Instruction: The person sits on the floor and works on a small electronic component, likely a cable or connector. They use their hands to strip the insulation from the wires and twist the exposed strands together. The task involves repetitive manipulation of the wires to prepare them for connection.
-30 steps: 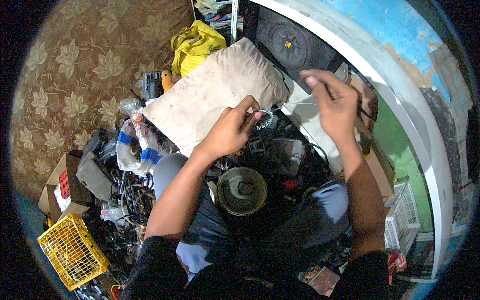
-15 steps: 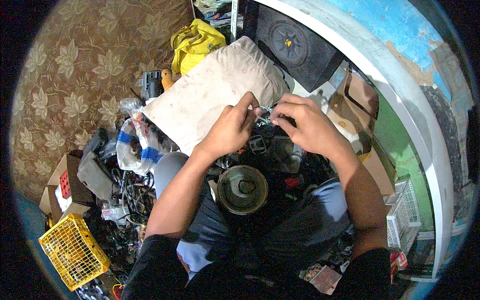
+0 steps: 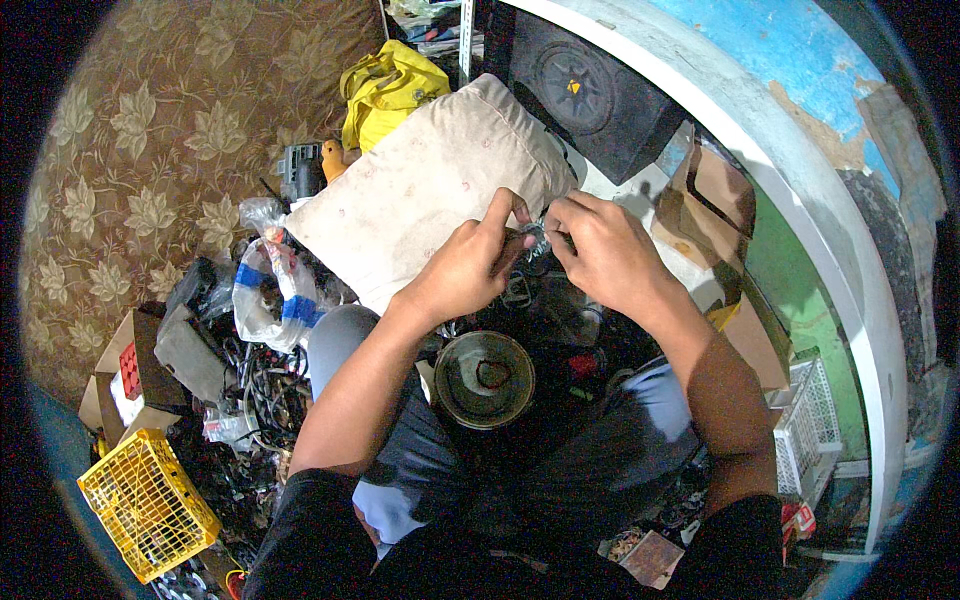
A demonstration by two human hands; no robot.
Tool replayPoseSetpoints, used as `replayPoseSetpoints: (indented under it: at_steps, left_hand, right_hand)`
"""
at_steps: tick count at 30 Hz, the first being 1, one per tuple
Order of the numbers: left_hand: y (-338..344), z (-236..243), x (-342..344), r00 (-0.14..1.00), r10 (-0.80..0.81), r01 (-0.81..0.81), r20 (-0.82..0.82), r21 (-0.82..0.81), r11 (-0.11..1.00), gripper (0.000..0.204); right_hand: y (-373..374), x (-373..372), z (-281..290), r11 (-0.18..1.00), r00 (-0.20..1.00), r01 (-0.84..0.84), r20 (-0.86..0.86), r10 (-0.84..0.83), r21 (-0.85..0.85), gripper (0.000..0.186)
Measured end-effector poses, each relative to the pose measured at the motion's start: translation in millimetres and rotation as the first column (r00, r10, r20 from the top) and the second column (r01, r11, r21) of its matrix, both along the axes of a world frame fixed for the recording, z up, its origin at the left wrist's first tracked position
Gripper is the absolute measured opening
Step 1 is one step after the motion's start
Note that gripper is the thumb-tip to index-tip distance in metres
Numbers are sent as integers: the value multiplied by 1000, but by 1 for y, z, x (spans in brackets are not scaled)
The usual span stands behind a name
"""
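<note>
Between my two hands is a small tangle of thin, pale wire, partly covered by the fingers. My left hand pinches it from one side with thumb and forefinger. On the other side, my right hand is closed on it too, its fingertips curled inward. Both hands are raised in front of the near edge of a pale cushion. Below them, between my knees, stands a round metal bowl with a dark ring-shaped piece in it.
Cables and loose parts clutter the floor at left, beside a yellow plastic basket and a cardboard box. A black speaker box stands beyond the cushion. At right are cardboard and a white basket.
The fingers of both hands have shifted slightly around the wire. My right fingertips are curled more tightly, and the wire between the hands looks more bunched.
</note>
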State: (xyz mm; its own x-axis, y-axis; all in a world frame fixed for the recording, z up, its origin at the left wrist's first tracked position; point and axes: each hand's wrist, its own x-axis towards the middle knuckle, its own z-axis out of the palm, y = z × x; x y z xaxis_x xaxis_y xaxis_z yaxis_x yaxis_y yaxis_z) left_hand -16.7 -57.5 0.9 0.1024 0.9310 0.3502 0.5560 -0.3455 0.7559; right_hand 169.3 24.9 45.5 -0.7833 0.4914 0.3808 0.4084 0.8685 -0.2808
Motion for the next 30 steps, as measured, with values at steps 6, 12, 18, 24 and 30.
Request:
replayPoseSetpoints:
  at_steps: [6,12,18,24,30]
  left_hand:
    - [-4,-3,3,999,-27,26,-45,-11,1000,39]
    - [-3,-2,1,995,-83,81,-52,-35,996,39]
    - [-4,0,0,996,-89,87,-28,-60,994,38]
    - [-6,3,1,996,-78,75,-33,-71,995,40]
    - [-7,-2,-4,997,-60,58,-39,-39,998,43]
  right_hand:
    - [-3,-7,-5,987,998,31,-56,-40,-155,30]
    - [20,-1,-21,895,998,-16,45,40,-446,30]
    - [27,-1,-26,704,996,-86,-60,62,-705,25]
    - [25,-1,-24,593,996,-64,-18,83,-802,21]
    - [25,-3,-20,483,993,-112,-120,15,-869,22]
